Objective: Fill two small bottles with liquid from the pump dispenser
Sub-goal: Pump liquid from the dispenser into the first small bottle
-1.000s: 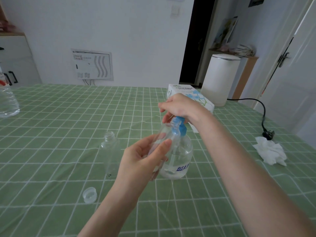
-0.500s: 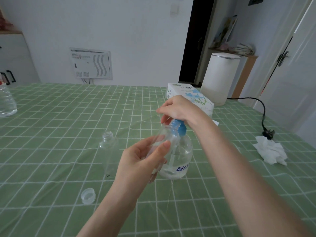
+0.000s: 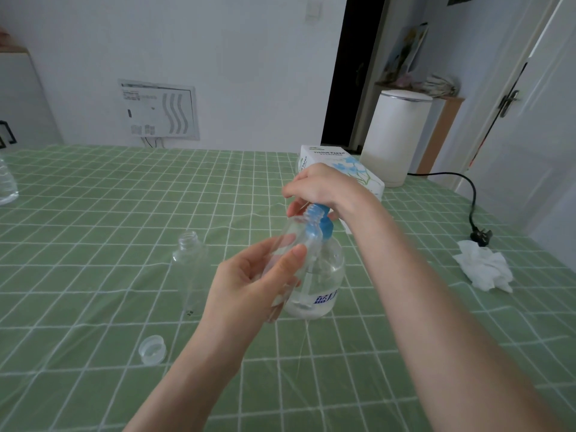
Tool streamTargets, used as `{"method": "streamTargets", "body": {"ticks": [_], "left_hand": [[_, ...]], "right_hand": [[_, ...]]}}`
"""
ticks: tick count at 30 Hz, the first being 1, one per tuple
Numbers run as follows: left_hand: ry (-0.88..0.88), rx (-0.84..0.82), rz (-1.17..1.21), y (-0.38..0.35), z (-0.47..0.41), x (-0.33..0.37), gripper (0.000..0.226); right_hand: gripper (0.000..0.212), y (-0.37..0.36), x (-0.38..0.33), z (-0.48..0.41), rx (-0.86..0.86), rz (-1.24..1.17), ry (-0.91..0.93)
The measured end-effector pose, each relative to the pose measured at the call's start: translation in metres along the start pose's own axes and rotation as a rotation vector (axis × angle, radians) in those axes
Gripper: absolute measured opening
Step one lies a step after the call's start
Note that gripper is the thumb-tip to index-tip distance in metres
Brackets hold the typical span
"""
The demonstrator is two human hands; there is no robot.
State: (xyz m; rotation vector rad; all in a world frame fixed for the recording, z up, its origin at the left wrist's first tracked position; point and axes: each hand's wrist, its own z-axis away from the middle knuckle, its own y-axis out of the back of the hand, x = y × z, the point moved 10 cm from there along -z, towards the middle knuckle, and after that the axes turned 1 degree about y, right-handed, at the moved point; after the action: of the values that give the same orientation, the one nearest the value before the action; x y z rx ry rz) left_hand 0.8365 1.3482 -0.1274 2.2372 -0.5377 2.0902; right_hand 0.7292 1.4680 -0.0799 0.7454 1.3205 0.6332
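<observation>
- The table [image 3: 93,198], under a green checked cloth, carries everything. Against half a second ago the view has swung slightly right, so the big water bottle [image 3: 6,182] sits closer to the left edge. Nothing on the cloth itself has shifted.
- The white bin [image 3: 396,138] stands beyond the far edge. No writing on it can be read.
- The tissue box [image 3: 343,163] reads "TISSUE PAPER" above a blue flower print.
- The pump dispenser [image 3: 324,275] stands upright mid-table, part full of clear liquid. Its label shows blue Chinese characters, cut off by the curve.
- The right hand [image 3: 321,188] curls down over the blue pump head, as before. I judge pumping is still under way.
- The left hand [image 3: 249,285] grips the first small bottle [image 3: 296,235], tilted, with its open mouth up at the nozzle. That grip is unchanged, and whether any liquid is inside cannot be told.
- The second small bottle [image 3: 190,269] stands open and apparently empty, to the left of the dispenser, so it is likely next.
- A clear cap [image 3: 152,349] lies nearer the camera.
</observation>
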Motion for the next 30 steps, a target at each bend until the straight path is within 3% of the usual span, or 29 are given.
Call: {"method": "streamTargets", "body": {"ticks": [5, 11, 24, 28, 30], "left_hand": [[0.005, 0.006, -0.013, 0.001, 0.001, -0.002, 0.038], [0.019, 0.017, 0.004, 0.002, 0.001, -0.004, 0.039], [-0.011, 0.022, -0.002, 0.001, 0.0, 0.0, 0.042], [-0.013, 0.019, -0.004, 0.0, 0.0, 0.0, 0.045], [-0.011, 0.024, -0.026, 0.001, 0.001, -0.001, 0.045]], "right_hand": [[0.03, -0.007, 0.007, -0.003, -0.019, -0.014, -0.007], [0.039, -0.009, 0.007, -0.001, -0.003, -0.027, 0.0], [0.035, 0.002, -0.001, 0.001, 0.001, 0.027, 0.0], [0.017, -0.002, -0.001, 0.001, -0.006, -0.055, 0.037], [0.019, -0.006, 0.002, 0.003, -0.004, -0.075, 0.033]]}}
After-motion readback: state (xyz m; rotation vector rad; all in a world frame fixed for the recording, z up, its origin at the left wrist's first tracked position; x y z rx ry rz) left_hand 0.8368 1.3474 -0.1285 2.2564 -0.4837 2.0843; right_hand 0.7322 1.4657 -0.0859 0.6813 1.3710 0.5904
